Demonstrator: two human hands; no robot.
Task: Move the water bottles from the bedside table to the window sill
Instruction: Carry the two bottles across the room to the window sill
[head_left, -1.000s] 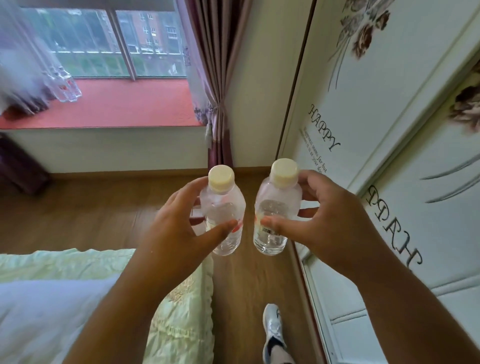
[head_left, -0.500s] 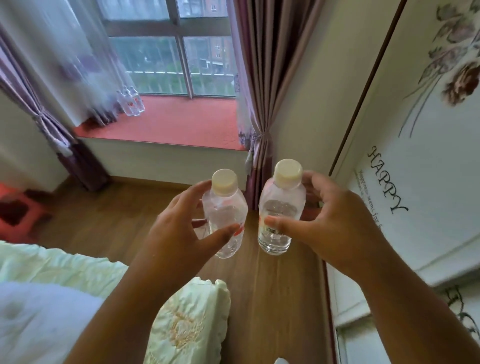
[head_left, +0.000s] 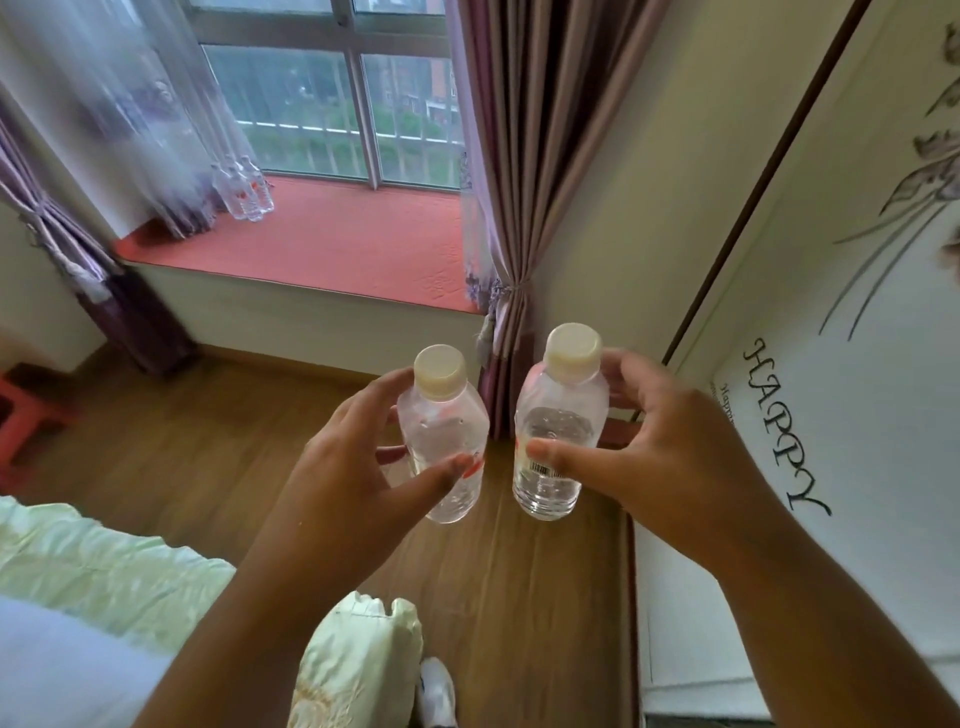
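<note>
I hold two small clear water bottles with cream caps upright in front of me, above the wooden floor. My left hand (head_left: 343, 478) grips the left bottle (head_left: 441, 415); my right hand (head_left: 660, 457) grips the right bottle (head_left: 561, 421). The red window sill (head_left: 343, 244) lies ahead and to the left. A few more clear bottles (head_left: 244, 187) stand together at its far left, beside the sheer curtain. The bedside table is out of view.
A bed with pale green cover (head_left: 104, 571) fills the lower left. A white wardrobe with "HAPPY" lettering (head_left: 779, 426) stands on the right. Purple curtains (head_left: 514, 208) hang at the sill's right end, and a red stool (head_left: 21, 421) sits at far left.
The view has swung up and to the left, so the window sill appears nearer and more central. Both hands keep their hold on the bottles in the same pose.
</note>
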